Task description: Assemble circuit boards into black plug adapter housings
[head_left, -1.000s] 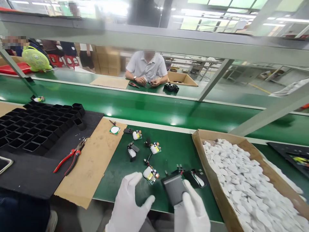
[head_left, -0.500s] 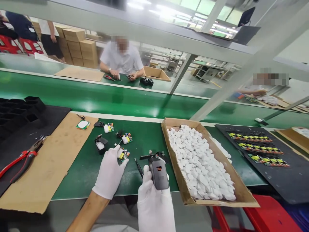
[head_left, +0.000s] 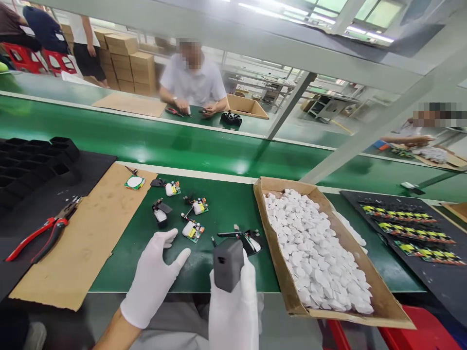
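Note:
My left hand [head_left: 155, 274], in a white glove, hovers over the front of the green bench [head_left: 127, 253] with thumb and fingers apart and nothing between them. Closest to it lies a small circuit board [head_left: 193, 231] with a white pad on one side. My right hand [head_left: 233, 301], also gloved, grips a black plastic housing [head_left: 228, 265] that has a small slot in its face. Behind that housing lie dark plastic parts [head_left: 251, 243] with a white piece among them. More boards [head_left: 200, 205] and an open black housing [head_left: 160, 212] with white inside rest further back.
A cardboard tray [head_left: 282, 272] heaped with white pads stands on the right. Beyond it, rows of boards [head_left: 416, 228] lie on a black sheet. Red-handled pliers [head_left: 49, 233] and black trays [head_left: 32, 160] are at left. A co-worker [head_left: 195, 80] sits opposite.
My left hand has drawn back from the circuit board toward me, its fingers spreading. The housing in my right hand has turned to show another face. The view has shifted slightly.

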Tool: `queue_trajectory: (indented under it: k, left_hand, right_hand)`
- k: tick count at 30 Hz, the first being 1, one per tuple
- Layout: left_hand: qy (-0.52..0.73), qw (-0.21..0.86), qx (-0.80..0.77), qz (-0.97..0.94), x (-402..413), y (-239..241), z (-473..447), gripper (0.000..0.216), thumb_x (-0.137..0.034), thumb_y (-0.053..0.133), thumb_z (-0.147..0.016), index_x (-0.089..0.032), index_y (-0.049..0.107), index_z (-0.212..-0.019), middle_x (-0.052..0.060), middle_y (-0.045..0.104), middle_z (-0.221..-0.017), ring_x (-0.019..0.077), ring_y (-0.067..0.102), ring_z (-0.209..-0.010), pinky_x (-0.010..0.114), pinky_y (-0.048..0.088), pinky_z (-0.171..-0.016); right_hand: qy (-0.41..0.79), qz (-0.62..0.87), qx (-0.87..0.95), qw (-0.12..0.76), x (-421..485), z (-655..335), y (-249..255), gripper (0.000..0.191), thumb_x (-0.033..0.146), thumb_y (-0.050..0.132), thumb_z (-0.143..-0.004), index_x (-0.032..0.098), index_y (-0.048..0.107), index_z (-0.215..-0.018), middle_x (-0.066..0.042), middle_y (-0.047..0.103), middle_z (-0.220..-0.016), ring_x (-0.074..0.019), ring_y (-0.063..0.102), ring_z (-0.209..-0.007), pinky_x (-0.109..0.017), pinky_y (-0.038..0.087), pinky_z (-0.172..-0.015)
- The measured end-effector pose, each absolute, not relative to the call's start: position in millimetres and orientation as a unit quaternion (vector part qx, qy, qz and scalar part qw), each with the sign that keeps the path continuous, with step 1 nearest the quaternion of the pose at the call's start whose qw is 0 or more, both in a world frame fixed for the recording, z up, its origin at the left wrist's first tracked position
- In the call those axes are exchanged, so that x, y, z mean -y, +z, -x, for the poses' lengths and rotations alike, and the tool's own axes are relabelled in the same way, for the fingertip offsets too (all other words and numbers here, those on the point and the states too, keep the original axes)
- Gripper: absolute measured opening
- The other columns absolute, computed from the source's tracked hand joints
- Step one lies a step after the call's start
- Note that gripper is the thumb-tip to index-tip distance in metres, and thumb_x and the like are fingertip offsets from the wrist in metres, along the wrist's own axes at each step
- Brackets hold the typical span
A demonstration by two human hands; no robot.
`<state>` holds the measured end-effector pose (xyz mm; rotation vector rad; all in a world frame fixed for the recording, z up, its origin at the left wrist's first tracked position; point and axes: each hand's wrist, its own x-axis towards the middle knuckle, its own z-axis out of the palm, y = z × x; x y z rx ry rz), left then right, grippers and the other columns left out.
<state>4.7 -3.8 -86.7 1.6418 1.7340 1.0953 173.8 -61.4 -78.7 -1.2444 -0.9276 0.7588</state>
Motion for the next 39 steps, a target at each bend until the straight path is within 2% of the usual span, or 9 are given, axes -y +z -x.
queue_trajectory:
  k: [3,7,12,20,25,29,32,36,39]
  left_hand:
    - [0.427,0.301,-0.656,-0.545,12,-83,26,0.037,-0.053,0.071,-0.093,-0.025,0.072,-0.117,0.007,0.079,-0.116,0.0273,0.076,-0.102,0.049,0.062,-0.099]
    - [0.476,0.293,-0.684,-0.468,13,-87,63,0.04,-0.058,0.071,-0.092,-0.024,0.074,-0.112,0.006,0.08,-0.11,0.0256,0.076,-0.096,0.045,0.06,-0.097]
    - [0.54,0.305,-0.678,-0.394,10,-92,77,0.037,-0.056,0.07,-0.095,-0.024,0.074,-0.112,0.006,0.079,-0.113,0.0242,0.075,-0.104,0.037,0.059,-0.093]
    - [0.51,0.279,-0.675,-0.455,10,-90,74,0.029,-0.05,0.068,-0.098,-0.024,0.073,-0.112,0.004,0.078,-0.109,0.0227,0.074,-0.097,0.038,0.058,-0.092]
    - [0.511,0.265,-0.672,-0.466,10,-88,74,0.024,-0.044,0.067,-0.099,-0.024,0.073,-0.111,0.003,0.077,-0.105,0.0213,0.073,-0.094,0.037,0.057,-0.091]
    - [0.504,0.277,-0.671,-0.468,9,-88,73,0.025,-0.045,0.068,-0.097,-0.025,0.073,-0.11,0.003,0.077,-0.103,0.0219,0.073,-0.094,0.038,0.056,-0.091]
    - [0.503,0.274,-0.675,-0.464,9,-90,73,0.026,-0.047,0.068,-0.097,-0.025,0.073,-0.11,0.003,0.077,-0.104,0.0224,0.073,-0.094,0.04,0.056,-0.092]
    - [0.504,0.267,-0.677,-0.465,10,-92,72,0.028,-0.049,0.067,-0.097,-0.025,0.073,-0.111,0.003,0.076,-0.104,0.0227,0.073,-0.094,0.04,0.056,-0.091]
    - [0.498,0.253,-0.682,-0.473,12,-93,72,0.028,-0.05,0.068,-0.097,-0.026,0.073,-0.111,0.002,0.077,-0.105,0.0225,0.073,-0.094,0.04,0.056,-0.09]
  right_hand:
    - [0.145,0.573,0.527,0.61,60,-169,-77,0.032,0.023,0.076,-0.098,0.027,0.078,-0.129,-0.009,0.084,-0.12,-0.0272,0.083,-0.106,-0.037,0.072,-0.085]
    - [-0.097,0.533,0.725,0.425,49,-153,-69,0.034,0.014,0.073,-0.096,0.027,0.078,-0.127,-0.01,0.085,-0.116,-0.0233,0.085,-0.091,-0.032,0.071,-0.084]
    - [-0.118,0.518,0.784,0.322,27,-133,-80,0.029,0.015,0.06,-0.102,0.022,0.081,-0.121,-0.016,0.084,-0.112,-0.0259,0.085,-0.093,-0.035,0.072,-0.081]
    - [-0.083,0.508,0.805,0.294,24,-138,-78,0.03,0.016,0.061,-0.104,0.021,0.076,-0.129,-0.019,0.08,-0.124,-0.0279,0.084,-0.102,-0.038,0.072,-0.087]
    - [-0.038,0.506,0.811,0.291,22,-138,-94,0.033,0.015,0.057,-0.104,0.02,0.077,-0.13,-0.02,0.08,-0.123,-0.0311,0.084,-0.105,-0.043,0.072,-0.087]
    - [0.006,0.509,0.794,0.333,21,-137,-102,0.035,0.017,0.062,-0.104,0.026,0.079,-0.133,-0.017,0.08,-0.128,-0.0297,0.083,-0.11,-0.042,0.071,-0.094]
    - [0.154,0.577,0.669,0.443,26,-128,-92,0.032,0.025,0.067,-0.104,0.03,0.078,-0.133,-0.01,0.082,-0.125,-0.0245,0.083,-0.109,-0.035,0.069,-0.096]
    - [0.428,0.591,0.405,0.551,38,-120,-72,0.045,0.047,0.059,-0.109,0.028,0.068,-0.149,-0.01,0.084,-0.116,-0.0253,0.083,-0.104,-0.035,0.073,-0.081]
    - [0.52,0.519,0.369,0.57,44,-126,-64,0.042,0.058,0.059,-0.107,0.029,0.08,-0.129,-0.01,0.085,-0.118,-0.0269,0.083,-0.106,-0.041,0.074,-0.083]
